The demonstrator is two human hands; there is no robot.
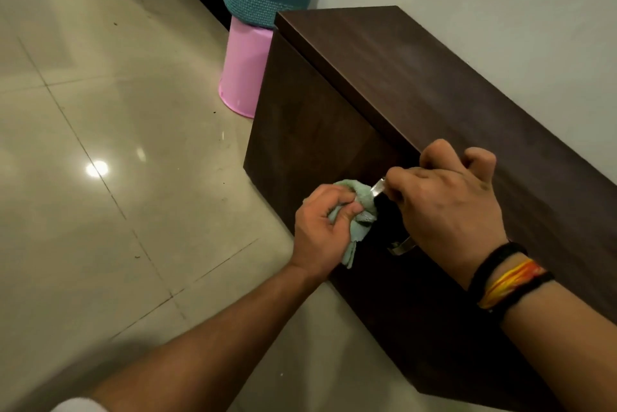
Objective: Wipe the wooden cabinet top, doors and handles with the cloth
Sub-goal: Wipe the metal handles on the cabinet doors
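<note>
**Wiping the handle: where it can slip**

Rubbing the pale green crumpled cloth (355,211) against the upper end of the slim silver metal handle (379,188), you have it bunched tight in your left hand (320,231), fingers and thumb closed around it, with a loose tail hanging below your palm. Your right hand (447,208) sits over the middle of that handle, fingers curled down and closed on it, so only its two ends show; the lower end (402,247) peeks out near your wrist.

Risks, as I judge them:

- Your right hand hides most of the handle, so the covered stretch may go unwiped unless you shift your grip.
- Pulling on the handle while you scrub could swing the dark brown wooden cabinet door (320,131) open.
- The hanging tail of cloth could snag on the lower bracket.
- The black and orange thread wristbands (507,281) on your right wrist hang near the door face and may drag across it.

The dark wooden cabinet top (434,77) shows faint dull patches; whether those are dust or glare, you cannot tell from here.
</note>
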